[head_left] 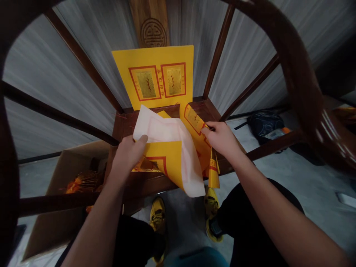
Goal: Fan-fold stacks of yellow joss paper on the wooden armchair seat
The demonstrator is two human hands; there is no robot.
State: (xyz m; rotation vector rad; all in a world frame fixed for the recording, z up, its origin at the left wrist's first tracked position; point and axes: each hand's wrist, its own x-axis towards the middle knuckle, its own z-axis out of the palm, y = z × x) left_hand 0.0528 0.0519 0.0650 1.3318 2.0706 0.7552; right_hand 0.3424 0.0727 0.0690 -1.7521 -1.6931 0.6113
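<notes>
My left hand [128, 152] pinches a yellow paper sheet [172, 155] with red print and a white back, which is folded over and curls above the dark wooden chair seat [124, 124]. My right hand [221, 138] grips the other side of the folded yellow paper, near a red-framed gold panel [194, 119]. A flat yellow sheet [154, 76] with two red-framed gold panels leans upright against the chair back.
The chair's curved wooden arm rail [300, 81] arches round the view, with slanted spindles [83, 59]. An open cardboard box [66, 174] with orange-gold folded pieces stands at the left on the floor. A dark bag [264, 124] lies at the right. My yellow shoes [158, 218] show below.
</notes>
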